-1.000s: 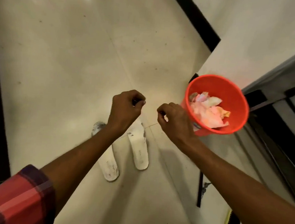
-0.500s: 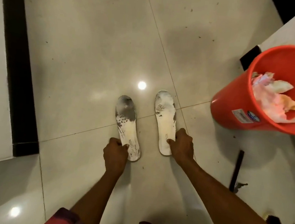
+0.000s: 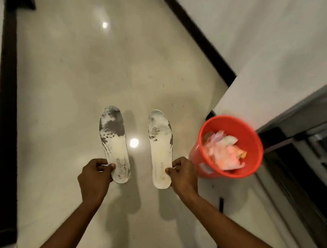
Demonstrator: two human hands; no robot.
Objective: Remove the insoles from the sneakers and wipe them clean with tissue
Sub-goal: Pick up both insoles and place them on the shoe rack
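A glossy cream tiled floor [image 3: 66,100] fills the view, edged by a black skirting band. At about 3 o'clock stands an orange bucket [image 3: 253,162] holding crumpled tissues [image 3: 225,152]. The left insole [image 3: 114,139], grey-stained at the toe, is pinched near its heel by the left hand [image 3: 96,175] at 6 o'clock. The right insole [image 3: 161,143], just left of the bucket, is pinched likewise by the right hand [image 3: 184,174].

We see one insole [image 3: 114,141] in each hand, side by side, bucket [image 3: 204,162] just right of the right hand's [image 3: 182,174] insole [image 3: 160,147].
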